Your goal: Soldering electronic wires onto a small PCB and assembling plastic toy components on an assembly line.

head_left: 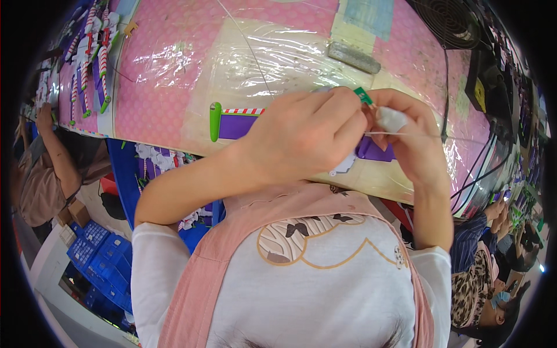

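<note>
My left hand (301, 136) and my right hand (406, 133) meet over a pink worktable (168, 75) covered with clear plastic. Between their fingertips they pinch a small green piece (363, 95). A white bandage wraps one finger of my right hand. A thin thread (418, 135) runs rightwards from that hand. Under my hands lies a purple foam figure (238, 124) with a green end and a red-and-white striped strip; my hands hide most of it.
A grey bar (354, 57) lies farther back on the table. Finished purple, green and striped figures (93, 52) lie at the far left. A black fan (449, 20) stands at the top right. Blue crates (101, 261) sit on the floor. Other people sit at both sides.
</note>
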`<state>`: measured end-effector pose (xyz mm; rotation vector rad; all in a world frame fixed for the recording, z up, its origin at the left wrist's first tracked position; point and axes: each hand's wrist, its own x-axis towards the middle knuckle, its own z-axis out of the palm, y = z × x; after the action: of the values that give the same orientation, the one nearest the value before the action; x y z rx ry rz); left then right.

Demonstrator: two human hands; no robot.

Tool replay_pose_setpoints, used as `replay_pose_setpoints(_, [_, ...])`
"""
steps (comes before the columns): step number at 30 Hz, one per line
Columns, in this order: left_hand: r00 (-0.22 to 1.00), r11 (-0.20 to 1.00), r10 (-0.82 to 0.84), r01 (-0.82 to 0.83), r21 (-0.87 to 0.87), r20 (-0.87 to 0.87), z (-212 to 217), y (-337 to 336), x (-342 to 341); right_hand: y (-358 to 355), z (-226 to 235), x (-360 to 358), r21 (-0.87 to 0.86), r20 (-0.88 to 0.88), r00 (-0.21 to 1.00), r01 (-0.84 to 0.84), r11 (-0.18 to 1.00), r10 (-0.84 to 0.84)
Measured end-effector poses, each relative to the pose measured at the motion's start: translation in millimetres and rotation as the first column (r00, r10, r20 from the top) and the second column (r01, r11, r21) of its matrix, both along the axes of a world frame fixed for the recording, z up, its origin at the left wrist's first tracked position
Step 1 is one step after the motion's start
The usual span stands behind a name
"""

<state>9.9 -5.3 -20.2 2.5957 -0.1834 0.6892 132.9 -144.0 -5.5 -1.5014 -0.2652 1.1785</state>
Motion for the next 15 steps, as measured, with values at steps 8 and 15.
replay_pose_setpoints(8, [0.979, 0.988, 0.094, -0.069, 0.137, -0.181, -10, 10, 32, 53, -19, 56, -0.327, 0.530, 0.730, -0.293, 0.898, 0.431])
replay_pose_setpoints(15, [0.904, 0.974, 0.211, -0.161, 0.161, -0.373, -5, 10, 43, 50, -23, 66, -0.435, 0.804, 0.392, -0.123, 0.892, 0.446])
